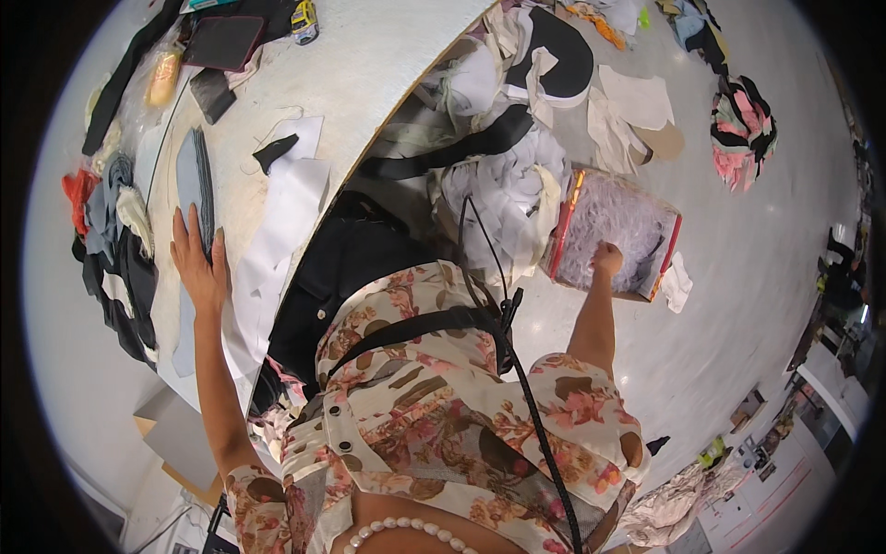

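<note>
On the white table my left hand [200, 261] lies flat with fingers spread. It rests over the lower part of a narrow stack of grey-blue cloth pieces [196, 162]. To its right a strip of white cloth or paper [281, 222] runs along the table edge. My right arm reaches down to the right, and my right hand [607, 259] is closed over an open cardboard box [676, 242] with red edges. Wispy, pale translucent scraps [628, 217] fill that box. Whatever the right fingers hold, if anything, is too small to make out.
The table edge [392, 106] slants between my arms. Beside the box sits a heap of whitish scraps [503, 185]. Dark cloth pieces [558, 55] and a pink-black fabric bundle [741, 129] lie on the floor. A yellow toy-like car [305, 22] and a dark tablet-like slab [223, 42] are on the table.
</note>
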A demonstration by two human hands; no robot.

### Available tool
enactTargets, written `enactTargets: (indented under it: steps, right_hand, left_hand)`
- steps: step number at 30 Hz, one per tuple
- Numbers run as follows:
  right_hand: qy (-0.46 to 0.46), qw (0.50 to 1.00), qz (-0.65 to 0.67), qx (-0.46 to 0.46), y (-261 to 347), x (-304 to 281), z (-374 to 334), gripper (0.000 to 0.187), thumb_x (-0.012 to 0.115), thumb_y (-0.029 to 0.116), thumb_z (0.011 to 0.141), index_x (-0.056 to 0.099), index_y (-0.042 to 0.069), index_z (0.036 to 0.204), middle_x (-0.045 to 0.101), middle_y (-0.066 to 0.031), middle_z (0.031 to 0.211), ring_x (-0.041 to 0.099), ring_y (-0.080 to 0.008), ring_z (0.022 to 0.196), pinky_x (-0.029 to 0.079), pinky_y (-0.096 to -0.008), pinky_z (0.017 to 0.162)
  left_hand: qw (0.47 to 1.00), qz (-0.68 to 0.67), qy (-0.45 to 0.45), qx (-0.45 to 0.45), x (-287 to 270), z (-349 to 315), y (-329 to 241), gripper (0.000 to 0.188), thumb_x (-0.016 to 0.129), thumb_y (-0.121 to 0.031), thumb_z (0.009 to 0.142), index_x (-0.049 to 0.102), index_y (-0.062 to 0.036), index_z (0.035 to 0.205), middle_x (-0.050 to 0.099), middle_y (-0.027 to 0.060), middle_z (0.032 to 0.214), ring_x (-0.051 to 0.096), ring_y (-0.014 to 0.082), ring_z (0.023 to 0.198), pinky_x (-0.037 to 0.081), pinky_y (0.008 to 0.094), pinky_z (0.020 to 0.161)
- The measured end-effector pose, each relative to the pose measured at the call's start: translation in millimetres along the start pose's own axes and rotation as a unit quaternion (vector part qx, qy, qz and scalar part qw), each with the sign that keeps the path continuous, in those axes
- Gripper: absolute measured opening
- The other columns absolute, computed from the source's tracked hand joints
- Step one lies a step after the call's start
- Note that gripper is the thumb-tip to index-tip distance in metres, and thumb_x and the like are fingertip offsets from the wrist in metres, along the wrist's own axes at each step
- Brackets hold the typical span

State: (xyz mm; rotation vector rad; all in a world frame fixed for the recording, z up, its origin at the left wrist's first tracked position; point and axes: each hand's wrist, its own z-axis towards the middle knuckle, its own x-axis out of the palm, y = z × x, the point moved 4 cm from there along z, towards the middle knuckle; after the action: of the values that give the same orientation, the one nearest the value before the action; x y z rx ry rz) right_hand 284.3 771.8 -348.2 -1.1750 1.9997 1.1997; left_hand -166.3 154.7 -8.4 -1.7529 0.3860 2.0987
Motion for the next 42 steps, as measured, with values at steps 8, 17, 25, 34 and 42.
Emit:
enactTargets:
  steps: [8,17,25,34,42]
  right_hand:
    - [0.084,0.880,0.462,-0.073,25,-128,-33,0.017,0.061,0.020,0.096,0.058,0.008,0.084,0.051,0.0015,0.063,0.048,-0.0099,0.051,0.040,-0.0253,0.043]
    - [0.173,0.843,0.482,-0.164,91,-212,-79,0.015,0.060,0.021,0.097,0.056,0.008,0.091,0.050,0.0021,0.067,0.044,-0.0072,0.052,0.038,-0.0218,0.043]
    - [0.086,0.882,0.421,-0.194,121,-251,-82,0.013,0.061,0.019,0.097,0.059,0.009,0.089,0.050,0.0023,0.065,0.044,-0.0052,0.051,0.033,-0.0194,0.043]
    - [0.187,0.863,0.381,-0.273,226,-278,-132,0.009,0.056,0.014,0.098,0.056,0.010,0.090,0.044,0.0047,0.064,0.038,-0.0041,0.051,0.029,-0.0193,0.042]
    - [0.360,0.801,0.190,-0.440,430,-170,-276,0.016,0.055,0.014,0.098,0.051,0.010,0.083,0.042,0.0052,0.054,0.036,-0.0042,0.041,0.030,-0.0189,0.038]
  left_hand:
    - [1.000,-0.015,-0.001,0.010,-1,2,0,0.055,0.050,-0.035,0.098,0.040,-0.0110,0.147,0.033,0.0215,0.151,0.035,0.0387,0.136,0.025,0.0449,0.111]
    - [0.999,-0.018,-0.023,0.021,4,2,2,0.053,0.050,-0.034,0.099,0.042,-0.0106,0.146,0.035,0.0234,0.149,0.036,0.0381,0.135,0.027,0.0446,0.109]
    - [0.999,-0.025,-0.035,0.011,9,2,0,0.052,0.051,-0.033,0.098,0.043,-0.0137,0.145,0.035,0.0192,0.150,0.034,0.0353,0.138,0.022,0.0474,0.112]
    - [0.998,-0.042,-0.049,-0.020,19,-7,4,0.056,0.059,-0.028,0.093,0.043,-0.0170,0.145,0.036,0.0191,0.150,0.034,0.0355,0.138,0.025,0.0499,0.112]
    - [0.996,-0.055,-0.025,-0.063,9,-2,-2,0.060,0.064,-0.030,0.089,0.044,-0.0186,0.144,0.033,0.0198,0.151,0.031,0.0370,0.140,0.024,0.0564,0.112]
